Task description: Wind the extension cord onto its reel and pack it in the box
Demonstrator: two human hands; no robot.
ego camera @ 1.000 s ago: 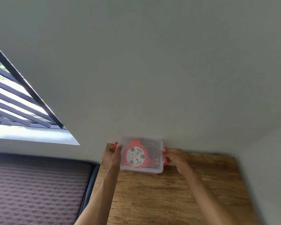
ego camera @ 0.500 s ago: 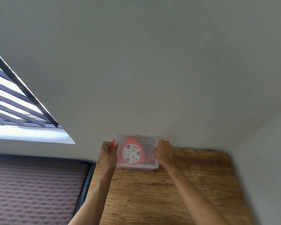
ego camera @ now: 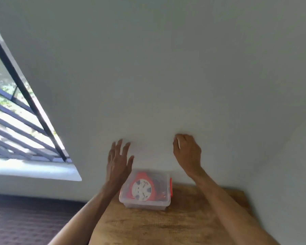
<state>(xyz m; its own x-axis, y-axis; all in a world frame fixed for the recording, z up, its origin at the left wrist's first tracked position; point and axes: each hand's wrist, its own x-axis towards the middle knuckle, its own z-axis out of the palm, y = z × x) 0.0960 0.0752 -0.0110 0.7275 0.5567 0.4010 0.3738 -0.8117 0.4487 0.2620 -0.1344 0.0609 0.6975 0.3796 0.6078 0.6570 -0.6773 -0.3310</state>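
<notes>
The clear box [ego camera: 145,190] sits on the tabletop [ego camera: 166,227] against the wall, with the red reel [ego camera: 142,187] and its wound cord inside, lid apparently on. The left hand [ego camera: 118,161] hangs above it, fingers spread and holding nothing; the right hand [ego camera: 187,152] is loosely curled, its grip empty. If the red side latch [ego camera: 170,187] is not fully snapped, the lid could pop loose when the box is lifted.

The box [ego camera: 145,200] sits on the table [ego camera: 166,227], at the back by the wall [ego camera: 166,68]. The reel [ego camera: 141,188] lies inside it. A window [ego camera: 16,129] is off to the left
</notes>
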